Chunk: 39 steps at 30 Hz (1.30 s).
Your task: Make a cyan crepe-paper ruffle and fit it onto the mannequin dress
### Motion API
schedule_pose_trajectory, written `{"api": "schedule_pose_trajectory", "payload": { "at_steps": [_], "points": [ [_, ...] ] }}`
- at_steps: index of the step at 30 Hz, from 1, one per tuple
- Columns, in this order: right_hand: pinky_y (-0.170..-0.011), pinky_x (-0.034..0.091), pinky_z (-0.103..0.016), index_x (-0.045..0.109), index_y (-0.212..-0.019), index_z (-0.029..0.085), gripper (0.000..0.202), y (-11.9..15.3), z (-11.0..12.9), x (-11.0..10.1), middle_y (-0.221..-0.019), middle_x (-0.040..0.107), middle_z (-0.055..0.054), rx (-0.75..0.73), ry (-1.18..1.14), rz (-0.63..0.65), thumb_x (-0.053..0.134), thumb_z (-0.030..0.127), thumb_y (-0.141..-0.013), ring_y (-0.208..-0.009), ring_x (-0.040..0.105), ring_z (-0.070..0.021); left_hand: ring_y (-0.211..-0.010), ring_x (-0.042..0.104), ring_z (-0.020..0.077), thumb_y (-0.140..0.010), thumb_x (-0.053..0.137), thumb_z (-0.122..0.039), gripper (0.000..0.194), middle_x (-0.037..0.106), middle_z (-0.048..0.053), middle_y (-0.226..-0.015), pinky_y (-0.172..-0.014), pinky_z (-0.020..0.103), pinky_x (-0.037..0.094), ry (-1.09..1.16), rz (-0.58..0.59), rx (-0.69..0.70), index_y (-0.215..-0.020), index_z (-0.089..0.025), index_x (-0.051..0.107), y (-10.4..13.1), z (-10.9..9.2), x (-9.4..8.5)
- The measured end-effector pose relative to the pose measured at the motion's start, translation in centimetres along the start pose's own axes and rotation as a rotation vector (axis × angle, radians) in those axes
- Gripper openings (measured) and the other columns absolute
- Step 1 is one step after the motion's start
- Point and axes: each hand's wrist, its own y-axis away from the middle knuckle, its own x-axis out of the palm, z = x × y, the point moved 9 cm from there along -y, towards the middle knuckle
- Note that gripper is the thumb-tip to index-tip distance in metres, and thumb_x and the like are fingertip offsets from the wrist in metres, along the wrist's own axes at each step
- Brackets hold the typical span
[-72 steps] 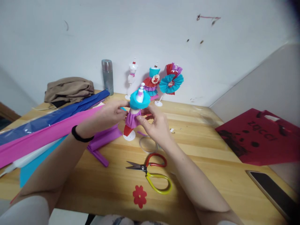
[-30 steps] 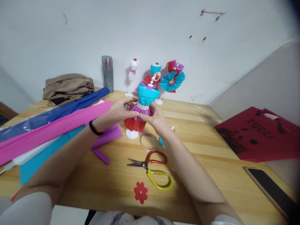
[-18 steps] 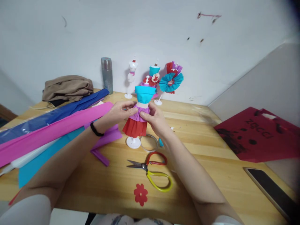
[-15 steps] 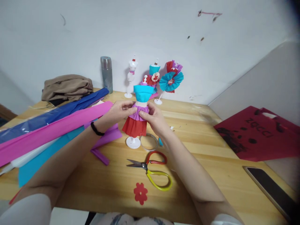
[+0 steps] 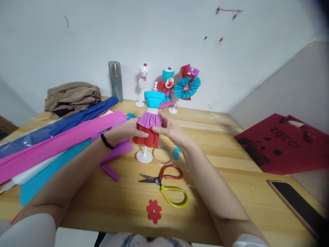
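Between my hands stands a miniature mannequin (image 5: pixel 144 157) on a white round base, tilted slightly. It wears a crepe-paper dress (image 5: pixel 149 120) with a turquoise top, a pale waistband, a gathered purple layer and a red skirt below. My left hand (image 5: pixel 130 131) grips the skirt's left side, its thumb on the red paper. My right hand (image 5: pixel 169 129) holds the right side, thumb near the purple layer's lower edge and other fingers partly hidden behind. In front lie scissors (image 5: pixel 160 181) with one red and one yellow handle, and a red paper flower (image 5: pixel 154 211).
Behind are a bare mannequin (image 5: pixel 144 77), two dressed ones (image 5: pixel 168 75) (image 5: pixel 187 87) and a thermos (image 5: pixel 115 81). Paper rolls (image 5: pixel 59 142) and brown cloth (image 5: pixel 73 96) lie left. A tape ring (image 5: pixel 162 155) sits near the base. Right are a red bag (image 5: pixel 277 144) and a phone (image 5: pixel 295 207).
Both hands have slid down from the waist toward the red skirt. The purple layer shows more fully, and the mannequin's upper part has shifted slightly left.
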Motion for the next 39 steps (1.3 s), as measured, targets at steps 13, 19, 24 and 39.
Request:
{"api": "schedule_pose_trajectory", "payload": {
  "at_steps": [13, 19, 24, 39],
  "points": [
    [-0.093, 0.053, -0.040, 0.058, -0.121, 0.021, 0.066, -0.5, -0.9, -0.3, -0.114, 0.071, -0.007, -0.012, -0.048, 0.017, 0.080, 0.020, -0.059, -0.105, 0.068, -0.0270, -0.104, 0.066, 0.0272, -0.060, 0.092, -0.033, 0.064, 0.073, 0.013, -0.111, -0.092, 0.039, 0.049, 0.117, 0.136, -0.096, -0.116, -0.014, 0.068, 0.0, 0.5, 0.2],
    [-0.094, 0.052, -0.041, 0.057, -0.124, 0.021, 0.066, -0.3, -0.6, 1.0, -0.114, 0.070, -0.008, -0.016, -0.027, 0.069, 0.075, 0.018, -0.061, -0.105, 0.067, -0.0261, -0.090, 0.067, 0.0193, -0.081, 0.075, -0.050, 0.047, 0.074, 0.009, -0.100, -0.079, 0.029, 0.048, 0.133, -0.022, -0.056, -0.110, -0.014, 0.071, -0.4, -0.9, -1.9],
    [-0.084, 0.054, -0.038, 0.050, -0.136, 0.025, 0.073, 0.6, -0.2, 1.4, -0.102, 0.070, -0.005, -0.022, 0.037, 0.131, 0.076, 0.022, -0.068, -0.093, 0.067, -0.0225, -0.067, 0.061, 0.0131, -0.071, 0.084, -0.048, 0.041, 0.070, 0.004, -0.074, -0.066, 0.026, 0.045, 0.238, -0.119, -0.045, -0.084, -0.011, 0.072, -1.0, -1.0, -1.8],
    [-0.062, 0.045, -0.034, 0.063, -0.071, 0.020, 0.009, 2.2, 5.3, -1.0, -0.068, 0.064, -0.002, -0.257, 0.516, -0.336, 0.065, 0.027, -0.076, -0.063, 0.056, -0.0164, -0.068, 0.063, 0.0139, -0.071, 0.086, -0.042, 0.035, 0.071, 0.003, -0.075, -0.068, 0.027, 0.046, 0.206, -0.157, -0.003, -0.082, -0.011, 0.073, -0.4, -2.0, -1.3]
  ]
}}
